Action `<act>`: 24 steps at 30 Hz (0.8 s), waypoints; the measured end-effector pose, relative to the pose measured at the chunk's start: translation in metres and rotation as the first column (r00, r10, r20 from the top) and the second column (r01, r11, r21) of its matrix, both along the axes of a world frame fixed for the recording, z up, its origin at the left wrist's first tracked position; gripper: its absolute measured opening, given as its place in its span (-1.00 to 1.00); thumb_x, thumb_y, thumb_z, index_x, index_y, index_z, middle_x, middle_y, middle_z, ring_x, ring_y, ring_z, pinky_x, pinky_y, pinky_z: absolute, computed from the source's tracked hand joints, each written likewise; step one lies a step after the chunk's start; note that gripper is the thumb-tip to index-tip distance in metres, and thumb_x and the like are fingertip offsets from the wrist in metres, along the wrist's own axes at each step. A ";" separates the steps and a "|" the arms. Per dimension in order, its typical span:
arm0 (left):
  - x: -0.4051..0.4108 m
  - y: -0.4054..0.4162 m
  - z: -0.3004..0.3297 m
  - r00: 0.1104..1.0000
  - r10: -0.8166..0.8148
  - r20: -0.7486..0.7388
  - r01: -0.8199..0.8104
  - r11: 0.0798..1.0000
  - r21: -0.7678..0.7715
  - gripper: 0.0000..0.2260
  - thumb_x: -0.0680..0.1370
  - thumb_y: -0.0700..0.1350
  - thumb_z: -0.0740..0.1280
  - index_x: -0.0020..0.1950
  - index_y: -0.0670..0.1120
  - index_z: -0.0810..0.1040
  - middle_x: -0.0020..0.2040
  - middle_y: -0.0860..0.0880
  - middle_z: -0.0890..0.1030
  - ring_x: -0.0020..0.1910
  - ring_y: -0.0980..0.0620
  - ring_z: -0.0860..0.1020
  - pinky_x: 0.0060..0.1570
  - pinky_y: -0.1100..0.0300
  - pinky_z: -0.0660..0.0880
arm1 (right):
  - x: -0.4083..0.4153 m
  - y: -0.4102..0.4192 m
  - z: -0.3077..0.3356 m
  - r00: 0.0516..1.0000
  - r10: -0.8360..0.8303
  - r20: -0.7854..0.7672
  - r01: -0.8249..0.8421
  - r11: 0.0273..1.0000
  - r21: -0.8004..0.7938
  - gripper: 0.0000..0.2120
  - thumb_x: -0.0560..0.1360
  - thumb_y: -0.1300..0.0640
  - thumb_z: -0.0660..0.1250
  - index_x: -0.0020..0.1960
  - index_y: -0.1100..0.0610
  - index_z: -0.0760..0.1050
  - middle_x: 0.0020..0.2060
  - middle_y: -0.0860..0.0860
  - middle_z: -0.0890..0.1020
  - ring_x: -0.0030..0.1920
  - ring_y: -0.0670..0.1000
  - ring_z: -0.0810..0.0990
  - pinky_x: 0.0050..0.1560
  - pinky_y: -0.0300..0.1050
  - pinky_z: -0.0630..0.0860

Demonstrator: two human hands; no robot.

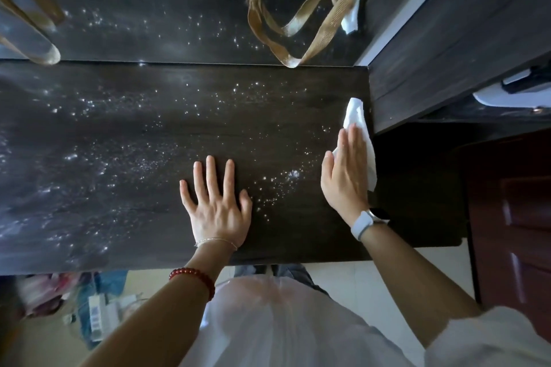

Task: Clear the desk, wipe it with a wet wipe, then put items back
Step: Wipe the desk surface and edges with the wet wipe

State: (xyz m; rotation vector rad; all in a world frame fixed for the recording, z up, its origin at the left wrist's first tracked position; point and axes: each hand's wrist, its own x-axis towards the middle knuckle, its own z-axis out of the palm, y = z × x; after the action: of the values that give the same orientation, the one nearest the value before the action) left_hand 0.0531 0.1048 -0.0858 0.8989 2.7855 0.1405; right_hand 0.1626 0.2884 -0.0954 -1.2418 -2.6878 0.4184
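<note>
Wet wipe axis: the wet wipe [359, 134] was a crumpled white strip whose long axis ran from about 12 o'clock, slightly toward 11, down to 6 o'clock, along the right edge of the desk [125, 164].
Wet wipe ends: its far tip pointed away from the person, just beside the dark side panel [447, 48]; its near end hung at the desk's right edge, close to the wrist.
Wet wipe place: it lay at 3 o'clock on the desk top, flat on the surface, at the right edge.
Wipe relative to hand: it was under the right hand [346, 170] and showed beyond the fingertips at 12 o'clock and past the little-finger side at 3 o'clock.
Right hand: it was flat and open, fingers together and straight, palm pressing the wipe down onto the desk; no fingers curled around it. A white watch [365, 222] was on that wrist.
Left hand: it lay at 6 o'clock on the desk, palm down, fingers spread wide, holding nothing and touching only the bare top. A thin chain and a red bead bracelet [195, 278] were on that arm.
Hands apart: the left hand sat at 9 o'clock from the right hand, not touching the wipe.
Desk: dark wood grain, speckled with bright wet spots.
Mirror: a mirror [167, 15] at 12 o'clock repeated the fingertips and wipe.
Strap: a tan strap [320, 30] hung at 1 o'clock.
</note>
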 end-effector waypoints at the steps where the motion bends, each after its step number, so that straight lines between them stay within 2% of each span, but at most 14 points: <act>1: 0.000 0.000 0.000 1.000 -0.001 -0.002 0.001 1.000 -0.001 -0.48 0.47 0.07 0.03 0.41 -0.05 0.24 0.44 -0.21 0.24 0.44 -0.22 0.15 0.34 -0.29 0.04 | -0.007 0.003 0.005 0.998 -0.050 -0.024 0.049 0.998 -0.036 -0.46 0.59 0.02 -0.15 0.40 0.39 0.12 0.40 0.33 0.21 0.44 0.24 0.14 0.45 0.02 0.00; 3: 0.000 0.000 0.000 1.000 0.000 -0.004 0.000 1.000 -0.004 -0.48 0.47 0.07 0.03 0.41 -0.05 0.24 0.44 -0.21 0.24 0.43 -0.22 0.15 0.34 -0.28 0.05 | -0.024 0.018 0.014 0.989 -0.137 -0.047 0.130 0.983 -0.127 -0.45 0.56 0.04 -0.07 0.43 0.37 0.03 0.44 0.31 0.13 0.46 0.21 0.07 0.46 -0.01 -0.06; 6: 0.000 0.000 0.000 1.000 0.001 -0.008 -0.001 1.000 -0.006 -0.49 0.47 0.07 0.03 0.41 -0.05 0.24 0.44 -0.21 0.26 0.43 -0.22 0.17 0.34 -0.28 0.06 | -0.047 0.051 0.024 0.984 -0.128 -0.123 0.115 0.987 -0.111 -0.49 0.54 0.19 0.07 0.41 0.40 0.08 0.42 0.32 0.18 0.45 0.21 0.13 0.47 0.03 0.04; 9: 0.000 0.000 0.000 1.000 -0.002 -0.014 0.002 1.000 -0.012 -0.49 0.47 0.06 0.04 0.40 -0.05 0.24 0.43 -0.21 0.27 0.43 -0.22 0.17 0.34 -0.28 0.06 | -0.071 0.084 0.028 0.984 -0.124 -0.125 0.104 0.982 -0.156 -0.51 0.52 0.20 0.00 0.39 0.39 0.15 0.40 0.30 0.23 0.44 0.18 0.17 0.45 -0.01 0.05; 11: -0.001 0.000 0.000 1.000 0.001 -0.015 -0.002 1.000 -0.016 -0.49 0.47 0.06 0.04 0.41 -0.04 0.24 0.44 -0.20 0.26 0.43 -0.21 0.17 0.35 -0.27 0.05 | -0.075 0.084 0.026 0.984 -0.135 -0.114 0.121 0.985 -0.123 -0.48 0.47 0.16 -0.03 0.38 0.36 0.16 0.36 0.30 0.29 0.38 0.19 0.25 0.41 0.01 0.14; 12: -0.001 0.000 0.000 1.000 0.000 -0.011 -0.001 1.000 -0.016 -0.49 0.47 0.07 0.04 0.41 -0.04 0.24 0.44 -0.20 0.26 0.43 -0.20 0.16 0.35 -0.27 0.05 | -0.068 0.073 0.024 0.992 -0.072 -0.106 0.063 0.994 -0.085 -0.48 0.47 0.18 0.01 0.40 0.34 0.14 0.36 0.29 0.29 0.37 0.18 0.26 0.40 0.02 0.17; 14: -0.001 0.000 0.000 1.000 0.000 -0.005 0.000 1.000 -0.014 -0.48 0.47 0.07 0.03 0.41 -0.04 0.24 0.44 -0.20 0.25 0.43 -0.20 0.15 0.35 -0.27 0.04 | -0.041 0.031 0.017 0.967 0.222 -0.125 -0.229 0.972 -0.046 -0.49 0.48 0.23 0.08 0.41 0.31 0.15 0.39 0.26 0.28 0.41 0.14 0.20 0.41 0.06 0.17; 16: -0.001 -0.001 0.000 1.000 0.004 -0.007 -0.004 1.000 -0.010 -0.48 0.46 0.07 0.03 0.40 -0.05 0.26 0.44 -0.20 0.25 0.43 -0.20 0.15 0.35 -0.27 0.04 | -0.007 -0.014 0.013 0.874 0.461 -0.154 -0.479 0.870 -0.114 -0.54 0.52 0.22 0.07 0.40 0.30 0.22 0.41 0.20 0.28 0.44 0.09 0.14 0.43 0.06 0.12; 18: -0.001 -0.001 0.001 1.000 0.007 -0.005 -0.007 1.000 0.007 -0.48 0.46 0.07 0.03 0.40 -0.06 0.27 0.44 -0.21 0.26 0.43 -0.21 0.15 0.35 -0.27 0.03 | 0.011 -0.029 0.016 0.813 0.554 -0.177 -0.581 0.793 -0.186 -0.56 0.54 0.22 0.04 0.41 0.27 0.21 0.42 0.14 0.25 0.47 0.00 0.09 0.47 -0.04 0.05; 19: -0.001 0.000 0.001 1.000 0.008 -0.004 -0.008 1.000 0.009 -0.48 0.46 0.07 0.03 0.40 -0.06 0.26 0.44 -0.21 0.26 0.43 -0.21 0.15 0.35 -0.27 0.03 | 0.008 -0.024 0.020 0.811 0.545 -0.213 -0.582 0.790 -0.192 -0.56 0.53 0.25 0.04 0.40 0.29 0.22 0.42 0.15 0.25 0.47 -0.05 0.07 0.47 -0.09 0.04; 21: 0.000 0.000 0.002 1.000 0.012 -0.006 -0.012 1.000 0.000 -0.48 0.46 0.07 0.03 0.40 -0.05 0.26 0.44 -0.21 0.26 0.43 -0.21 0.16 0.35 -0.27 0.04 | -0.007 0.000 0.017 0.872 0.431 -0.231 -0.469 0.871 -0.147 -0.56 0.50 0.30 0.04 0.37 0.35 0.24 0.38 0.23 0.29 0.45 -0.01 0.12 0.45 -0.13 0.07; 24: 0.000 0.000 0.002 1.000 0.011 -0.008 -0.011 1.000 -0.013 -0.48 0.46 0.06 0.03 0.40 -0.05 0.25 0.44 -0.20 0.26 0.43 -0.21 0.17 0.35 -0.27 0.04 | -0.039 0.050 0.009 0.985 0.157 -0.070 -0.161 0.986 -0.050 -0.50 0.48 0.18 -0.07 0.37 0.33 0.24 0.34 0.30 0.32 0.39 0.21 0.23 0.43 -0.04 0.12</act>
State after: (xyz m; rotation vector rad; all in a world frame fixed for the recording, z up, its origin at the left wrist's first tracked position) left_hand 0.0526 0.1043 -0.0842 0.8832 2.7958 0.1204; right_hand 0.1239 0.3386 -0.0864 -1.0111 -2.7464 0.5476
